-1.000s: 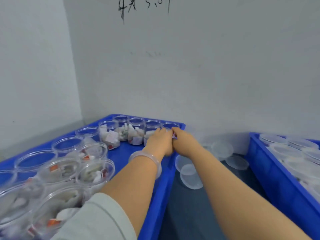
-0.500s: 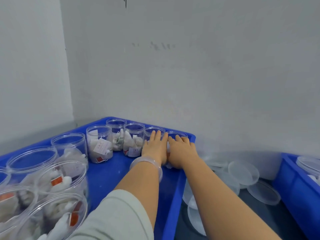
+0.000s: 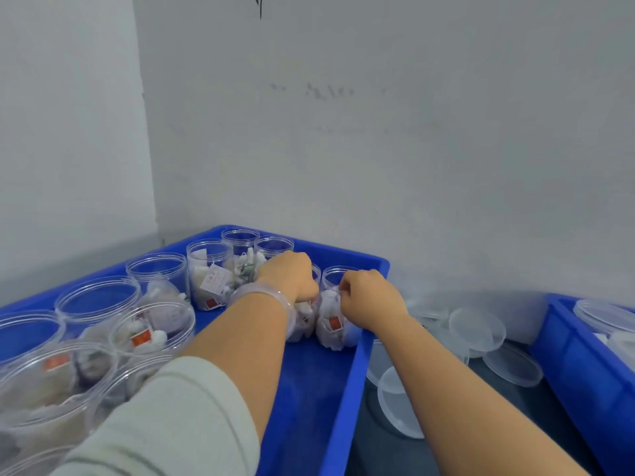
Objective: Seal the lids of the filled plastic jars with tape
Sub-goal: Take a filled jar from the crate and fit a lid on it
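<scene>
Your left hand (image 3: 290, 280) is curled down over the inner jar (image 3: 302, 321), with the fingers closed around its top. How firmly it holds I cannot tell, because the hand hides the rim. Your right hand (image 3: 369, 298) pinches the rim of the edge jar (image 3: 331, 329) with bent fingers. Both jars stand just beside each other near the far right corner of the blue tray (image 3: 347, 407), close to its right wall. They look filled and without lids. The danger, I think, is tipping: a jar pulled by one side of its thin rim can tilt and spill its packets, or knock the neighbour jars (image 3: 209, 269). The loose lids (image 3: 476, 326) lie outside the tray's right edge, and no tape is visible.
</scene>
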Tool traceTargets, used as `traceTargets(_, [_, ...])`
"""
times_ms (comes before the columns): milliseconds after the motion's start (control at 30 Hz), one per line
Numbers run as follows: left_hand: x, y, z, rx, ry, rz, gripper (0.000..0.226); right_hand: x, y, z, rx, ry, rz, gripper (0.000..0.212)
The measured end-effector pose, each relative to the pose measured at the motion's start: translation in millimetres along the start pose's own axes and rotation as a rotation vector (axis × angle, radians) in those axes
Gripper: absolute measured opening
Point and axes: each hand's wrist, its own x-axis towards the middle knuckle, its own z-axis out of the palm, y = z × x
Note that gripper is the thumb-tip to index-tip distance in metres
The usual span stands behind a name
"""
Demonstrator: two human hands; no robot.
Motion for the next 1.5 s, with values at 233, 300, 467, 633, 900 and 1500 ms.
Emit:
traceTargets(233, [-50,-11,-50,0.177,-0.535,0.005,0.007,-48,-21,-20,0.054,-0.089,-0.124,0.048])
traceTargets(300, [-66,-14,-60,0.211,-0.694,-0.023,0.003,-65,-30,-26,0.073,-0.144,-0.172,0.048])
traceTargets(467, [-105,-25,-65,0.087,-0.839,-0.090,0.003,-99,-45,-37,0.067,-0.219,-0.255,0.040])
traceTargets(633, [-120,-24,-65,0.028,-0.390,0.034,0.006,-116,-58,-44,0.088,-0.096,-0.294,0.026])
traceTargets(900, [-129,-26,-65,0.049,-0.433,-0.033,0.019,-130,-38,-127,0.418,0.428,-0.181,0.011])
traceTargets(1500, [-175,151,65,-1.248,0.341,-0.177,0.026,-196,81,-36,1.022,0.461,0.454,0.021])
